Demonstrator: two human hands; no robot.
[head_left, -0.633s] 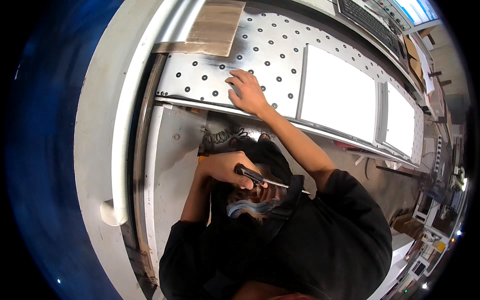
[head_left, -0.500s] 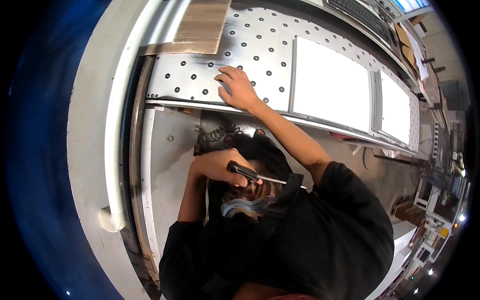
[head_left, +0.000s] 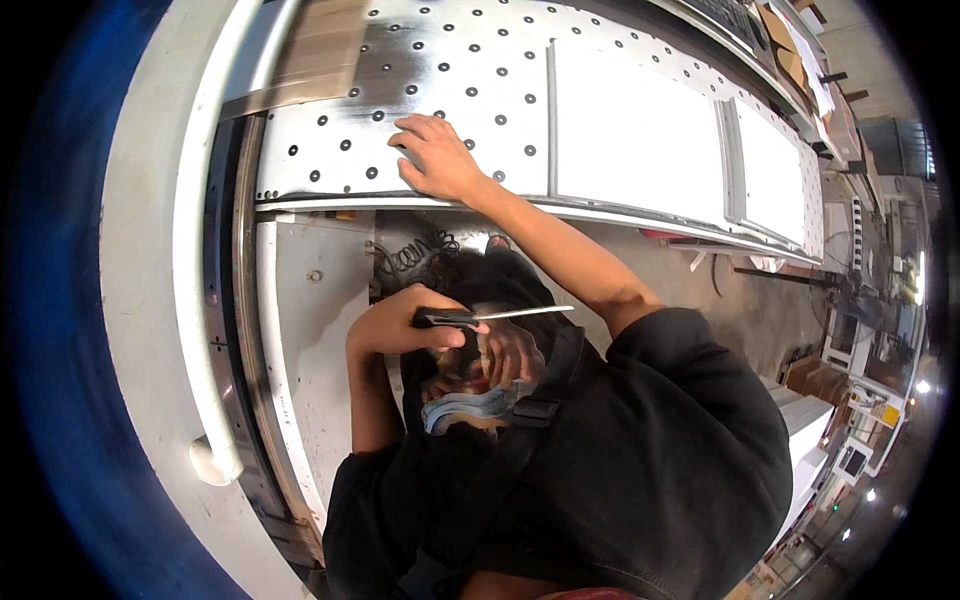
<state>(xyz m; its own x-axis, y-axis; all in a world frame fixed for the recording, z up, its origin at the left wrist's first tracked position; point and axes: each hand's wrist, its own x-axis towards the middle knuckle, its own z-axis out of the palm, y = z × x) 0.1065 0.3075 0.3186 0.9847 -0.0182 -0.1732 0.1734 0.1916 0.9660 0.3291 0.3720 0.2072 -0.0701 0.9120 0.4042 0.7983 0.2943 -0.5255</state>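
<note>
Head view: slim tool [head_left: 500, 315] points right, axis crosswise.

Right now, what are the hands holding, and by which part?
Left hand: slim metal-shafted tool, by its black handle. Right hand: nothing held.

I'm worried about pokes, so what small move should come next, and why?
Perhaps turn the left hand so the tool points away from the right arm: its bare metal shaft points toward that arm, as seen here, while the right hand is over the table.

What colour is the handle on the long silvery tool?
The handle is mostly black, best seen in the head view.
</note>
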